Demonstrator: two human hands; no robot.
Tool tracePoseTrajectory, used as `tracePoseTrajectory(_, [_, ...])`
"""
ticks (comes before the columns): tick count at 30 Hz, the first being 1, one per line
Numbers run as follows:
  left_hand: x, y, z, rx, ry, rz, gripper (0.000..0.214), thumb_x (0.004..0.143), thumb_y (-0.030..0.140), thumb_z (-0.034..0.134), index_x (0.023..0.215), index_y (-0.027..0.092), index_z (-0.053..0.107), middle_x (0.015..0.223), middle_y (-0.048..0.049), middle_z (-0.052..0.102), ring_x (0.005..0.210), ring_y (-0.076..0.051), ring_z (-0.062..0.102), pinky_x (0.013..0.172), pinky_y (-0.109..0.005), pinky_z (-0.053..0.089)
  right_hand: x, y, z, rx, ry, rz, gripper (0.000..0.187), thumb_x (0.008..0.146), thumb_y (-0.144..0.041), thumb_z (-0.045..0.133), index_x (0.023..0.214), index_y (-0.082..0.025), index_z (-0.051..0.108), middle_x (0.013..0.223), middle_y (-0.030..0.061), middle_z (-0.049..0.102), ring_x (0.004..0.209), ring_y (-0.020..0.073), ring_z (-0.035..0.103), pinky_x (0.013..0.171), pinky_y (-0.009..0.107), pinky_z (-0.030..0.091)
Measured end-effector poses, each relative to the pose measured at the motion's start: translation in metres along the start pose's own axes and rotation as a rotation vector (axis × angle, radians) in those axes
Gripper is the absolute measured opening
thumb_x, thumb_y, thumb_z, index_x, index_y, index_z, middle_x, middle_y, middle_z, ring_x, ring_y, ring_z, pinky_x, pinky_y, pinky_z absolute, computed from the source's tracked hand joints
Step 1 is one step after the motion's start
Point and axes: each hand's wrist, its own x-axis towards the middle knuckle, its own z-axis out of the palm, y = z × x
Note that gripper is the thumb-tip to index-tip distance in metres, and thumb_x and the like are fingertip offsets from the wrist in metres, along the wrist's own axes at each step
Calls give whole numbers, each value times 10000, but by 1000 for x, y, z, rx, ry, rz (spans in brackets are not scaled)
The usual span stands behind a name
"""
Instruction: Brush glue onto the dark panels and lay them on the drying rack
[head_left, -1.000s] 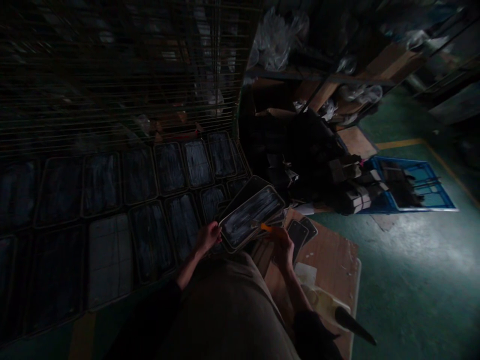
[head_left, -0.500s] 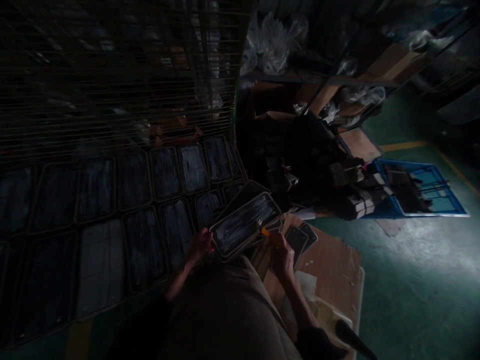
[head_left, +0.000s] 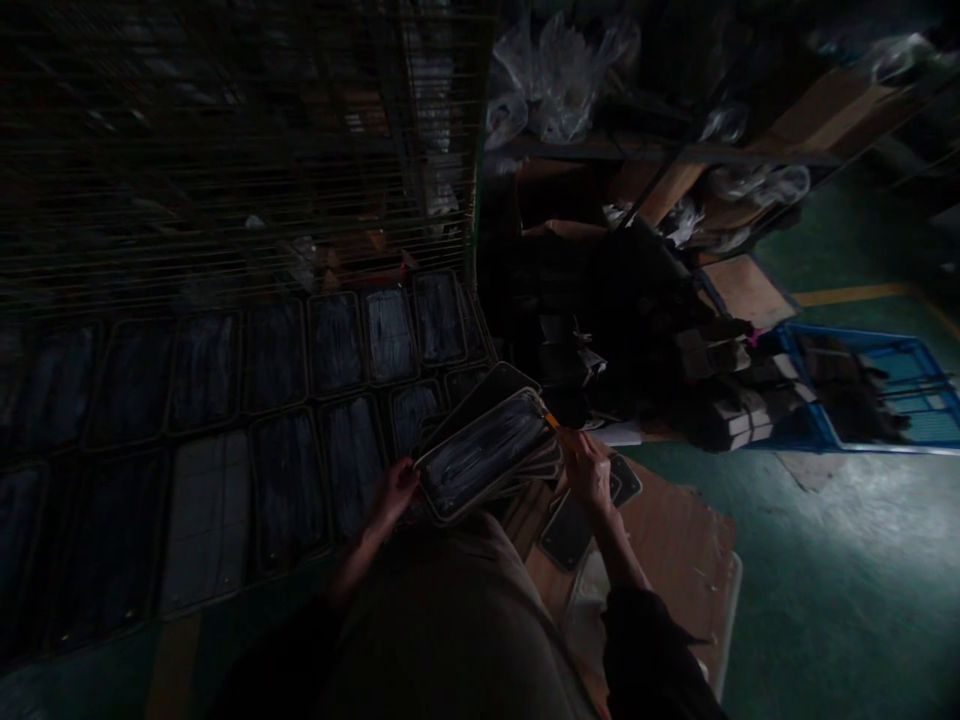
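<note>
Dim workshop, person seated, lap at bottom centre. Landmark: the dark rectangular panel with a pale rim (head_left: 480, 455), held tilted over the lap, its face smeared with whitish streaks.

The left hand (head_left: 391, 492) is at the panel's near-left corner, fingers curled and clamped on the rim. Thumb detail is too dark to tell.

The right hand (head_left: 589, 472) is just right of the panel, fingers closed together around an orange-handled brush (head_left: 561, 430). The brush's front end meets the panel's far-right corner. Bristles can't be made out.

Under and behind the panel is a stack of similar dark rimmed panels (head_left: 491, 388), fanned out and touching it.

Left of the panel and beyond it, rows of flat dark streaked panels (head_left: 337, 345) lie side by side, edges nearly touching. One paler grey panel (head_left: 206, 510) is in the near row, well left of the held panel.

Beyond those rows, far above-left of the panel, is a metal wire rack (head_left: 225, 150), contents blurred.

Right of the panel, under the right forearm, is a brown cardboard sheet (head_left: 675, 530) on the green concrete floor (head_left: 825, 580). Two small dark rounded-corner plates (head_left: 570, 530) lie on it, just beside the right hand.

Far right of the panel is a blue plastic crate (head_left: 926, 425) with dark stuff inside. Between the crate and the panel is a pile of dark blocks and boxes (head_left: 720, 390).

Above-right of the panel are crumpled clear plastic bags (head_left: 555, 80) on shelving.
</note>
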Motion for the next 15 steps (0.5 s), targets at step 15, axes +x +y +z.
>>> tracePoseTrajectory(15, [-29,36,-5,-188,-175,-93,433,655,503,750,912,195,588,789,10,650,722,-180,657,654,-312,569,-65,-66,-11,269,179,261,285,936,-364,497,1117,-274,699,852,55,712,686,244,695,575,342,565])
